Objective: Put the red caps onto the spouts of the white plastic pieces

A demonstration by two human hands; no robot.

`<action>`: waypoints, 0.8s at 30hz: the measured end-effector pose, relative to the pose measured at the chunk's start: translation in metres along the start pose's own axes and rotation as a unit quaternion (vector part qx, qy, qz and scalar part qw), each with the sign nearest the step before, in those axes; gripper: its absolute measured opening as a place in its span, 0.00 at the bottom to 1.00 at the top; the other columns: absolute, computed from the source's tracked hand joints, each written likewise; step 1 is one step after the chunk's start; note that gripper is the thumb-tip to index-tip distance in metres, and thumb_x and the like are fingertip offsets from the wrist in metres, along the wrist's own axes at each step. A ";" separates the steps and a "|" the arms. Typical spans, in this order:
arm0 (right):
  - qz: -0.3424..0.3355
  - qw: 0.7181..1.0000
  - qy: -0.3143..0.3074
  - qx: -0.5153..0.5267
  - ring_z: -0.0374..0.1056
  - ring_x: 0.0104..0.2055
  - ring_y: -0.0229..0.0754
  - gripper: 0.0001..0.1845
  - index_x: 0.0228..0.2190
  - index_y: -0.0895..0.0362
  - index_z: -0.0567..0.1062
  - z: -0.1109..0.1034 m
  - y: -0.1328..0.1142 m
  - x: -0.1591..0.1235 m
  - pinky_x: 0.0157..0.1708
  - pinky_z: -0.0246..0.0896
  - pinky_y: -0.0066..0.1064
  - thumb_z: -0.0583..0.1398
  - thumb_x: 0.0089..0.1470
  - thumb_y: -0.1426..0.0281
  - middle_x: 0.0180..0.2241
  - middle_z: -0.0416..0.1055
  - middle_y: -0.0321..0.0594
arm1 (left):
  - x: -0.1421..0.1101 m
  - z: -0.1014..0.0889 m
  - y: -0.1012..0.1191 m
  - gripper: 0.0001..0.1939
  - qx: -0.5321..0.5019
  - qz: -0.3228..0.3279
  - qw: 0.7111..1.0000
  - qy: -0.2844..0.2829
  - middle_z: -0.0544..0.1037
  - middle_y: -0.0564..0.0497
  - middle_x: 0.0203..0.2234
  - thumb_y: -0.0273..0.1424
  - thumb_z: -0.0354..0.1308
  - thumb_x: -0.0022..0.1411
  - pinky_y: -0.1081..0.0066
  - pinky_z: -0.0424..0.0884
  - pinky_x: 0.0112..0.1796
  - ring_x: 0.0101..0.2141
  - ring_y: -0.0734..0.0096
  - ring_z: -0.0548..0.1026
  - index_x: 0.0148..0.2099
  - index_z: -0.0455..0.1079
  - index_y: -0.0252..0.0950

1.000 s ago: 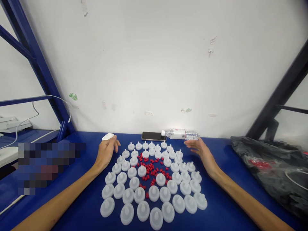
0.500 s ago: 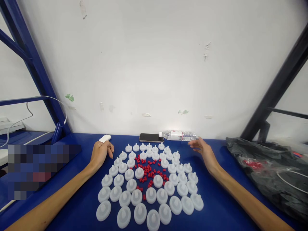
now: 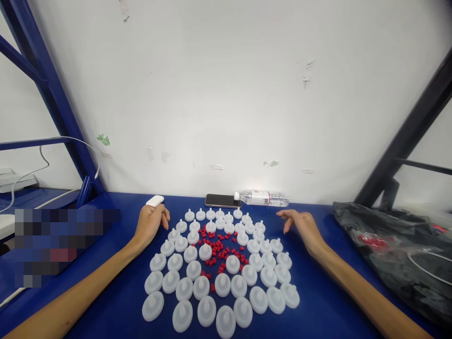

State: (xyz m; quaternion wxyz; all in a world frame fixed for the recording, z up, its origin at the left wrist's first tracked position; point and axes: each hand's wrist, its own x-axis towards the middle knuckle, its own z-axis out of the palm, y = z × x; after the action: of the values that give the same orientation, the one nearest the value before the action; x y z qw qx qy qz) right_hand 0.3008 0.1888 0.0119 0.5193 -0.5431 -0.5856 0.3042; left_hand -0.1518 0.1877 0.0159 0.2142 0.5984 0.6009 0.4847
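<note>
Several white plastic caps (image 3: 222, 285), each with a small nub on top, stand in a ring on the blue table (image 3: 318, 310). A pile of small red pieces (image 3: 221, 247) lies in the middle of that ring. My left hand (image 3: 150, 221) rests on the table at the ring's left edge, fingers loosely curled, holding nothing. On the right side of the ring my right hand (image 3: 302, 223) lies palm down with its fingers stretched toward the caps, empty.
A dark phone (image 3: 223, 200) and a clear water bottle (image 3: 263, 198) lie against the white wall at the back. A small white object (image 3: 154, 200) sits behind my left hand. A black plastic bag (image 3: 399, 249) covers the right end. Blue shelf struts rise on the left.
My right hand has drawn back from the bottle and settled lower on the table. My left hand has curled slightly and stayed by the ring's left edge.
</note>
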 end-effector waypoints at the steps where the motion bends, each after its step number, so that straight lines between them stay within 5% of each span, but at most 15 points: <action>1: 0.001 1.000 0.001 -0.004 0.71 0.49 0.57 0.25 0.11 0.50 0.76 -0.001 0.000 0.000 0.58 0.57 0.44 0.56 0.54 0.59 0.22 0.78 0.45 | 0.000 0.000 0.000 0.15 0.000 -0.001 1.000 -0.002 0.78 0.47 0.48 0.38 0.59 0.70 0.61 0.78 0.41 0.42 0.62 0.79 0.53 0.72 0.36; 10: 0.014 1.000 -0.011 -0.020 0.71 0.35 0.50 0.23 0.06 0.51 0.72 -0.002 -0.003 -0.002 0.44 0.62 0.37 0.55 0.48 0.65 0.14 0.70 0.44 | -0.003 0.002 0.005 0.15 0.000 -0.011 1.000 -0.009 0.78 0.48 0.47 0.38 0.59 0.70 0.62 0.78 0.40 0.41 0.63 0.79 0.53 0.73 0.36; 16: 0.026 1.000 -0.014 -0.009 0.66 0.25 0.47 0.19 0.13 0.53 0.76 -0.001 -0.004 -0.002 0.32 0.60 0.35 0.55 0.48 0.63 0.10 0.65 0.40 | -0.004 0.002 0.006 0.15 -0.003 -0.011 1.000 -0.012 0.78 0.47 0.48 0.38 0.59 0.70 0.62 0.78 0.40 0.42 0.63 0.79 0.53 0.72 0.36; 24: 0.024 0.999 -0.028 -0.010 0.62 0.21 0.43 0.18 0.12 0.53 0.74 0.000 -0.006 -0.003 0.28 0.57 0.33 0.55 0.48 0.62 0.10 0.66 0.39 | -0.005 0.003 0.006 0.15 0.000 -0.012 1.000 -0.015 0.78 0.47 0.48 0.38 0.59 0.70 0.62 0.78 0.40 0.42 0.63 0.79 0.53 0.73 0.36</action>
State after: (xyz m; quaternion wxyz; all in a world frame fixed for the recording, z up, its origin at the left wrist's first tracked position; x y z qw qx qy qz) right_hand 0.2986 0.1844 0.0166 0.4901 -0.5533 -0.5896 0.3255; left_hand -0.1454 0.1830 0.0186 0.2285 0.5985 0.6047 0.4733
